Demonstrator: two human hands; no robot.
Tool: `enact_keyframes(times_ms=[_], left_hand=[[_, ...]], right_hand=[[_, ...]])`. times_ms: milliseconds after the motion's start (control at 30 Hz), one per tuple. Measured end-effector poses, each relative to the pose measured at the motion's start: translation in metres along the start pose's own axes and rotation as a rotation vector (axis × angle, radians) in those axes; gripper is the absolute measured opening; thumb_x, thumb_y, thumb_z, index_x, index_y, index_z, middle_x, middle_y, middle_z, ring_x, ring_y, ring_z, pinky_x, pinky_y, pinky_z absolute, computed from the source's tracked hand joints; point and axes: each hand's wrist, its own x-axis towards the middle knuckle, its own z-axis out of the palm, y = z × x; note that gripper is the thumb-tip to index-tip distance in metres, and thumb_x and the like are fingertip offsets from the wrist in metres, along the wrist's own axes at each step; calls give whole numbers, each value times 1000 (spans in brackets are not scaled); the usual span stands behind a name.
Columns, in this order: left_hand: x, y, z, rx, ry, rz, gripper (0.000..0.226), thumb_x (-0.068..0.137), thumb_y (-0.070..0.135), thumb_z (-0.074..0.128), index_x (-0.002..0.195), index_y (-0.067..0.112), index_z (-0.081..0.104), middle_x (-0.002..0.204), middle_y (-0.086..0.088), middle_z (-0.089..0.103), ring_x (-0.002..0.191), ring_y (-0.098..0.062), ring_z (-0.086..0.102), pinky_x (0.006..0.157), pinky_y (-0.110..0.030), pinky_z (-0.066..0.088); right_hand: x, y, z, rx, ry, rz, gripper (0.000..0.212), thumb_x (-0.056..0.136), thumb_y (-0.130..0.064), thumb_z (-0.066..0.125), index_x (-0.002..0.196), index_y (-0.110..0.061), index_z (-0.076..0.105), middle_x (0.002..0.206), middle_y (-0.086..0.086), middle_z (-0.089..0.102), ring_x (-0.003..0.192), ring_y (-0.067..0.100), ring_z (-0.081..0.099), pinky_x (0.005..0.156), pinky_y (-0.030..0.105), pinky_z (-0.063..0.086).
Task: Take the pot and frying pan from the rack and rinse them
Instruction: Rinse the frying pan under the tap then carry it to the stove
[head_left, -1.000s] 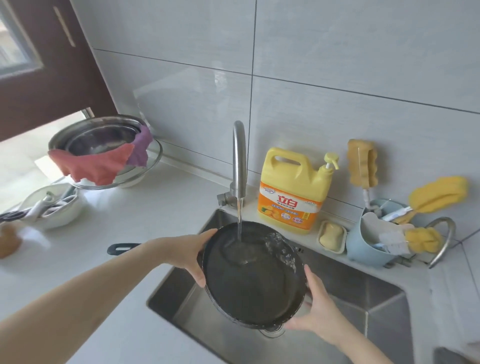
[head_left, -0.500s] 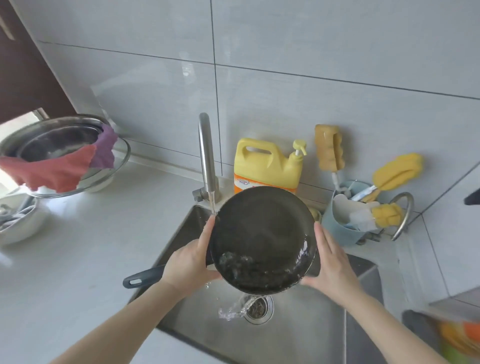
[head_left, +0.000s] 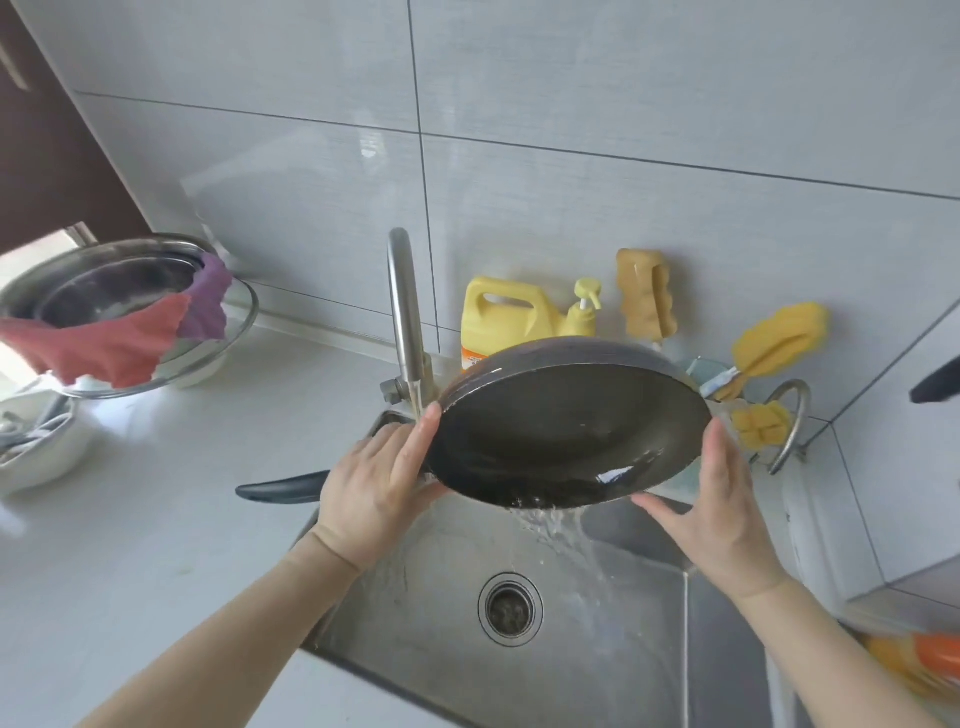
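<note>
While water is running off its low edge, the frying pan (head_left: 566, 431) is being held tipped over the sink (head_left: 441, 587), just above the drain (head_left: 510, 609). The left hand (head_left: 376, 486) is pressing flat on the pan's rim at about 9 o'clock, and the right hand (head_left: 719, 512) is pressing on the rim at about 4 o'clock. Both hands are open, with fingers spread — they are squeezing the pan between them, not curling around it. The pan's dark handle (head_left: 283, 487) is sticking out at 9 o'clock, past the left wrist, and nobody is holding it.

The tap (head_left: 408, 317) is standing at 10 o'clock from the pan, and a thin stream seems to be falling by the left fingers (head_left: 423, 436).

The rim is looking wet and shiny, so the pan could slip out from between the flat palms and bang into the sink. The yellow soap jug (head_left: 501, 325) is sitting right behind the pan at 12 o'clock — a big swing could knock it over.
</note>
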Motion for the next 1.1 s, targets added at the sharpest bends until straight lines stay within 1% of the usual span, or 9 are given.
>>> enact_keyframes(times_ms=[67, 133, 300, 433, 600, 700, 800, 933, 1100], left_hand=[[8, -6, -7, 12, 62, 49, 103, 74, 37, 85, 146, 6, 19, 92, -12, 60, 82, -24, 56, 60, -33, 46], [17, -8, -17, 16, 127, 78, 110, 75, 35, 85, 152, 9, 10, 100, -10, 52, 84, -25, 55, 62, -33, 44], [40, -9, -32, 29, 231, 100, 119, 73, 31, 87, 154, 12, 1, 98, -8, 47, 83, -24, 52, 65, -30, 40], [51, -10, -36, 23, 244, 118, 106, 71, 31, 88, 146, 11, 16, 99, -9, 46, 83, -24, 51, 66, -30, 40], [38, -9, -26, -12, 159, 101, 99, 78, 37, 81, 147, 11, 16, 100, -8, 48, 84, -23, 53, 61, -33, 46], [21, -5, -14, -57, 10, 45, 97, 81, 47, 73, 148, 8, 16, 99, -4, 49, 82, -20, 52, 61, -31, 45], [6, 0, -6, -139, -235, -90, 102, 78, 64, 59, 152, 10, 14, 80, 0, 57, 69, -17, 55, 54, -28, 44], [-15, 0, 5, -301, -784, -360, 127, 68, 64, 73, 140, 51, -31, 94, 2, 65, 84, -21, 63, 68, -29, 46], [-23, -17, 19, -737, -1188, -582, 130, 63, 32, 87, 129, 70, -18, 123, 17, 63, 115, -10, 58, 101, -27, 42]], right_hand=[[10, -4, -11, -41, 91, -101, 72, 95, -42, 55, 141, -5, 13, 126, 21, 35, 116, 43, 38, 102, 51, 33], [25, -12, -24, -59, 150, -141, 63, 100, -50, 41, 135, -3, 20, 121, 20, 36, 109, 41, 39, 97, 52, 35], [45, -24, -48, -59, 252, -29, 58, 96, -54, 46, 115, 0, 33, 112, 16, 37, 100, 40, 42, 83, 62, 46], [46, -18, -49, -101, 282, -72, 57, 93, -48, 55, 115, -1, 32, 111, 17, 38, 99, 40, 42, 76, 69, 48], [39, -23, -50, 15, 133, 161, 68, 90, -52, 58, 130, -9, 24, 128, 23, 38, 114, 42, 40, 94, 66, 43], [24, -17, -42, -10, 16, -17, 76, 93, -54, 53, 143, -8, 18, 128, 20, 37, 115, 41, 38, 100, 53, 38], [5, -9, -33, 77, -320, 195, 123, 68, -33, 83, 155, -35, -5, 150, -2, 29, 135, 19, 31, 107, 49, 34], [-13, -2, -22, 279, -690, 438, 134, 64, -34, 90, 145, -58, -15, 150, -43, -3, 139, -11, 16, 115, 36, 28], [-7, 3, -6, 563, -1027, 603, 135, 55, -19, 91, 148, -56, 1, 145, -19, 44, 131, 2, 47, 111, 31, 39]])
